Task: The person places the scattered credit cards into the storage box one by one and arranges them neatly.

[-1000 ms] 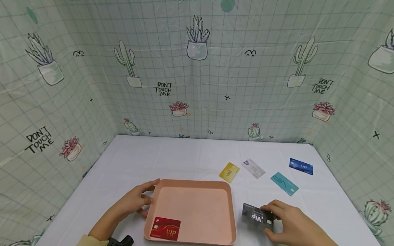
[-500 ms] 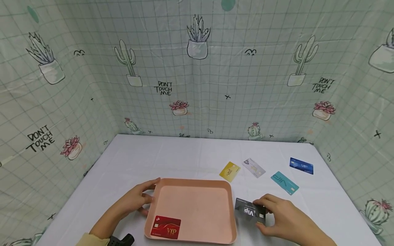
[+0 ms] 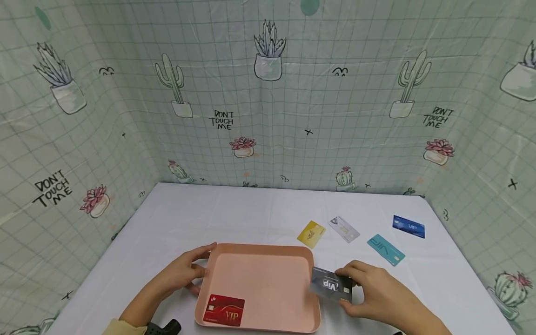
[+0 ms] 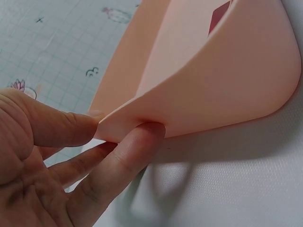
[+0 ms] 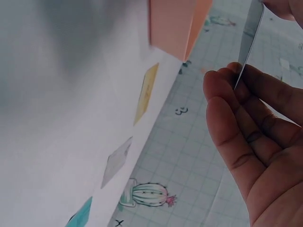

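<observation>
My right hand (image 3: 377, 293) pinches a black VIP card (image 3: 331, 284) between thumb and fingers. The card hangs above the right rim of a pink-orange tray (image 3: 268, 279); in the right wrist view this card (image 5: 251, 33) appears nearly edge-on, above the fingertips. My left hand (image 3: 180, 274) touches the tray's left side near its far corner. In the left wrist view, extended fingers (image 4: 142, 146) of that hand rest against the tray's outer wall (image 4: 222, 80). A red VIP card (image 3: 224, 310) lies inside the tray at its near left corner.
On the white cloth right of and behind the tray lie a yellow card (image 3: 311, 234), a silver card (image 3: 344, 229), a teal card (image 3: 385, 250) and a blue card (image 3: 408, 226). A patterned curtain (image 3: 268, 107) surrounds the table's back and sides.
My right hand has moved left and slightly away with the black card, from beside the tray to over its right rim. The left hand and tray have stayed in place.
</observation>
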Tool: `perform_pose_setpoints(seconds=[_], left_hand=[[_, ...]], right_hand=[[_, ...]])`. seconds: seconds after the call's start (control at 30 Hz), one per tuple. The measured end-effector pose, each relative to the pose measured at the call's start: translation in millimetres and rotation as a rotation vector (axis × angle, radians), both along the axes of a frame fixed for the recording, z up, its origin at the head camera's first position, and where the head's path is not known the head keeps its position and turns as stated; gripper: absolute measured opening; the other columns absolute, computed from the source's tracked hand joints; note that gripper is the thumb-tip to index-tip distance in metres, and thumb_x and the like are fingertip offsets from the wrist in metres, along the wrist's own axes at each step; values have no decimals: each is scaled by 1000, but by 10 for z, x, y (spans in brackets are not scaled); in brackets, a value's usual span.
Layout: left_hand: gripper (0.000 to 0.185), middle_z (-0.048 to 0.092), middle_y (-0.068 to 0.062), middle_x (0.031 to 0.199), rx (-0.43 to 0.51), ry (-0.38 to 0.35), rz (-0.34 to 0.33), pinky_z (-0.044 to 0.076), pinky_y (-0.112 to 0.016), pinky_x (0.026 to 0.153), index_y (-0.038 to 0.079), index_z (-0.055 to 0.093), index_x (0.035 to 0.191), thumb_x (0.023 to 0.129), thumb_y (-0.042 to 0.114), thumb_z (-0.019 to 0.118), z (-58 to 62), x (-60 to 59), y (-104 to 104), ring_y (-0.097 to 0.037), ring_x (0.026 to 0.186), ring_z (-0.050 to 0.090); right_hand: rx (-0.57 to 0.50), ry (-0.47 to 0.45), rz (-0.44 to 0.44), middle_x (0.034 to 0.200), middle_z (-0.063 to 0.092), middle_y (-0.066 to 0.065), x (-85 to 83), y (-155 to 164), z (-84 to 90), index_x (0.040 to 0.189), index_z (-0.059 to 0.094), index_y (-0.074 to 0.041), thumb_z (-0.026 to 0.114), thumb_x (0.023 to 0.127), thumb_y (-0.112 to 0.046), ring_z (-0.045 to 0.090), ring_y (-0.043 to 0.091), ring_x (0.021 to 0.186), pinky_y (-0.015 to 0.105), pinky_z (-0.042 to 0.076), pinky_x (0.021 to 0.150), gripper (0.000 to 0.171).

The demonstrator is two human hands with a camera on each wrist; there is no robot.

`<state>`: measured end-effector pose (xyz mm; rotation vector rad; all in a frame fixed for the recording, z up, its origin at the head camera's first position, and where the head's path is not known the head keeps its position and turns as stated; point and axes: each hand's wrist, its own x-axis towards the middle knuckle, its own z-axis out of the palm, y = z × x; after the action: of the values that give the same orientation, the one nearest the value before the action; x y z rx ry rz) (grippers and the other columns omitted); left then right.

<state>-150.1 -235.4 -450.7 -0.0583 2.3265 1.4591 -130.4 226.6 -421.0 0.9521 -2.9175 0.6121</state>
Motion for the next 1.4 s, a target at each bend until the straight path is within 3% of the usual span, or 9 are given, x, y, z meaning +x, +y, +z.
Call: perform_pose_setpoints(seconds=[0.57, 0.9, 1.1, 1.4], left_hand=[[75, 44, -33, 150, 37, -8, -17, 64, -44, 61, 8, 39, 160, 90, -4, 63, 13, 1, -14, -24, 92, 67], [75, 44, -32, 150, 38, -11, -12, 64, -44, 60, 8, 39, 160, 89, -4, 62, 6, -3, -11, -23, 92, 67], [75, 45, -32, 149, 29, -11, -9, 64, -44, 61, 9, 39, 160, 89, -4, 62, -7, 0, -7, -23, 92, 66], [75, 45, -32, 150, 32, -12, -4, 64, -44, 62, 9, 39, 160, 89, -4, 61, 1, 13, -9, -24, 91, 66]], right_hand=[[-51, -65, 69, 110, 66, -15, -50, -203, -44, 118, 72, -18, 86, 77, -33, 56, -6, 85, 21, 58, 73, 46], [-117, -80, 104, 111, 61, -17, -65, -260, -76, 119, 67, -23, 87, 78, -33, 56, -5, 87, 20, 56, 71, 47], [-222, -113, 139, 107, 64, -16, -79, -257, -140, 117, 67, -23, 87, 78, -27, 54, -5, 81, 18, 52, 65, 44], [-454, -303, 183, 101, 69, -10, -123, -236, -212, 122, 67, -19, 85, 82, -19, 62, 8, 74, 23, 55, 63, 43]])
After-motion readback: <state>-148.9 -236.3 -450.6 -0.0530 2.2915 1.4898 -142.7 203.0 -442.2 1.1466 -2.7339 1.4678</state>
